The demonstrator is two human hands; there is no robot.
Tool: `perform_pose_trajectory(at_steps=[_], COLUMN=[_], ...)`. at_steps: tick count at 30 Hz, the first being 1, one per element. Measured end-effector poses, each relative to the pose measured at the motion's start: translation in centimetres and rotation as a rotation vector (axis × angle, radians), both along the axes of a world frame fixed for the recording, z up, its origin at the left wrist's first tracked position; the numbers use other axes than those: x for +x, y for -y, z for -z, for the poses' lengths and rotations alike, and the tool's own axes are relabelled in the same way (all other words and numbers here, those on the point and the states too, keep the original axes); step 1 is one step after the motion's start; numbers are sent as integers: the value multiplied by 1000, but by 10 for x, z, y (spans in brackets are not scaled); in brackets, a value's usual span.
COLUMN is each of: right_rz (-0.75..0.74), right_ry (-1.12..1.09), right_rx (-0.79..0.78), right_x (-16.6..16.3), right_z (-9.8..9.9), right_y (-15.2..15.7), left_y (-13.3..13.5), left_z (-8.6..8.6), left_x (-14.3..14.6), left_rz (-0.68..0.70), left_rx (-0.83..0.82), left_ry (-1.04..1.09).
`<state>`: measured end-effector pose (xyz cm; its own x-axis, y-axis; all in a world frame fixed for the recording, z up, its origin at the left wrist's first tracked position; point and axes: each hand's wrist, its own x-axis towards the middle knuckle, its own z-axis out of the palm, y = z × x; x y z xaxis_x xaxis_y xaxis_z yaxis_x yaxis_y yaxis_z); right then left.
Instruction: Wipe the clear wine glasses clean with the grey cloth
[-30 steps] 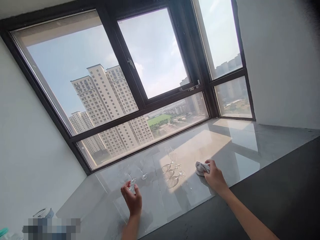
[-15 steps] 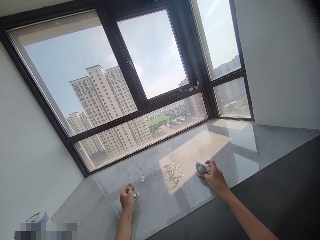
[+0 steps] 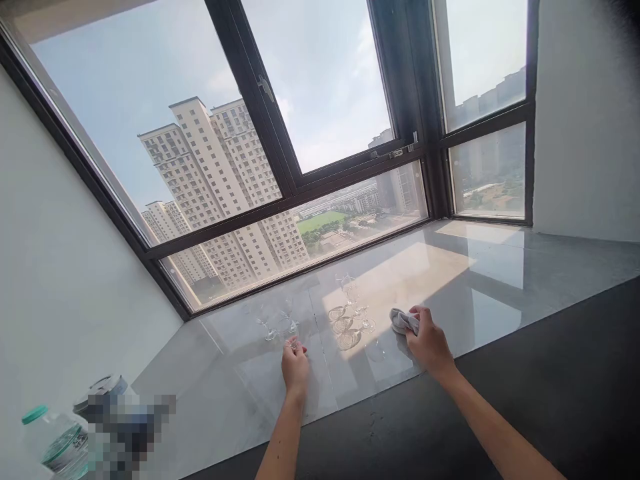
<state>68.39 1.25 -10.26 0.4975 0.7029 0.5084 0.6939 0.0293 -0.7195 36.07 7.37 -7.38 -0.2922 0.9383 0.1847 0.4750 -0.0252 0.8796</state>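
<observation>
L hand [image 3: 295,365], pinched on foot of small clear stemmed glass [image 3: 291,327], best hold it upright w/ light grip; R hand [image 3: 430,343], further right, clutches crumpled grey cloth [image 3: 403,320].

Glasses [image 3: 357,310] stand on the sill [image 3: 475,280] before the window [image 3: 320,87]; the cloth [image 3: 400,320] lies just right of them, and a bottle [image 3: 50,440] sits far off left.

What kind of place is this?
Probably a high-rise flat, at a bay window: tower blocks outside, a wide dark window frame, a glossy stone sill bearing stemmed glasses, and a cloth in the right hand.
</observation>
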Motion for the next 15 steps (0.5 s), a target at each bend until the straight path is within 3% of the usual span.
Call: perform_pose_trajectory(at_steps=[5,8,11,15], right_rz=[-108,-338,-591,-680], right_ry=[-69,-93,-19,124], right_rx=[39,91,114,221], right_x=[-9,-40,-78,-110], right_z=[-4,-18,-44,-98], right_y=[5,19,37,70], left_y=[12,19,23,28], left_z=[1,-2,-7,-12], left_x=[11,18,25,26], left_rz=[59,81,159,205], left_rx=[164,249,280,266], left_ry=[-286,-526,-691,-719])
